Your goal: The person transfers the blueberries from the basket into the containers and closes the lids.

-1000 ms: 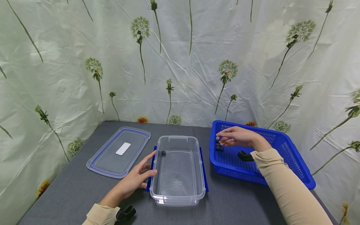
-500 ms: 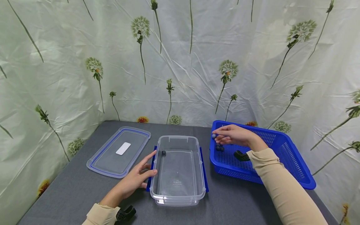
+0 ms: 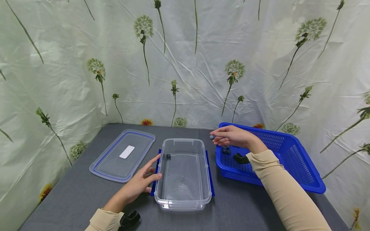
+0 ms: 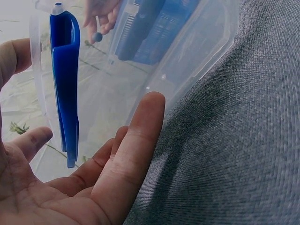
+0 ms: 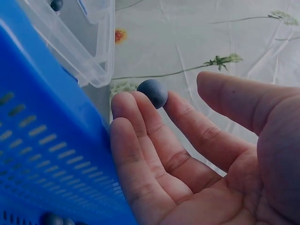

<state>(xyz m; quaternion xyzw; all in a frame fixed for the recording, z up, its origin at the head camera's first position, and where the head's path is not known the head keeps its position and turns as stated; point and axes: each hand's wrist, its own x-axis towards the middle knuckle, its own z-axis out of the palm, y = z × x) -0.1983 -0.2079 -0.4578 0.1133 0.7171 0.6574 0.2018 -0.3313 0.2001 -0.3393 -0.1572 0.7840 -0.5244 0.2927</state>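
My right hand (image 3: 232,137) pinches a blueberry (image 5: 153,93) between index and middle fingertips, with the thumb held apart. This hand is over the left rim of the blue perforated basket (image 3: 289,160), and the berry overhangs that rim. Several more blueberries (image 3: 226,150) sit in the basket's left end. On the other side, my left hand (image 3: 140,183) touches the left wall of a lidless clear plastic container (image 3: 182,179), its fingers extended and spread along the blue side latch (image 4: 65,84). A single blueberry (image 3: 168,156) lies inside the container, near its far left corner.
The container's clear lid (image 3: 124,157), with a blue seal and a white label, lies flat at the left. A grey cloth (image 3: 72,199) covers the table. Behind it hangs a flower-print curtain (image 3: 185,64).
My right hand has moved left, carrying the pinched blueberry from inside the basket to beyond its left rim. The left hand and the container have stayed in place.
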